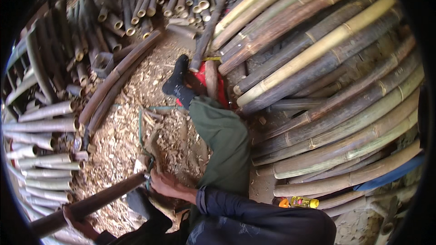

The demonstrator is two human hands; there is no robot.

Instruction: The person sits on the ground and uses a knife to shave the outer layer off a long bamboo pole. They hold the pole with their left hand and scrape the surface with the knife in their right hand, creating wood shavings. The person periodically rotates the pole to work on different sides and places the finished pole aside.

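Note:
A dark bamboo pole [93, 203] slants up from the lower left, its cut end close to my right hand. My left hand [79, 224] is wrapped round the pole low down, partly hidden by it. My right hand [165, 184] is closed at the upper end, beside a small bluish piece; what its fingers grip is too blurred to name. Just above that hand stands a forked, pale-brown piece of wood [156, 150]. My leg in green trousers [220, 138] stretches forward, with a dark sock on the foot [179, 84].
Wood chips [113, 154] cover the ground. Long bamboo poles [345, 113] are stacked on the right, and short cut pieces [47, 163] on the left. Two poles [120, 75] lie across the middle left. A green cord [141, 129] runs over the chips. A yellow-capped bottle [304, 202] lies lower right.

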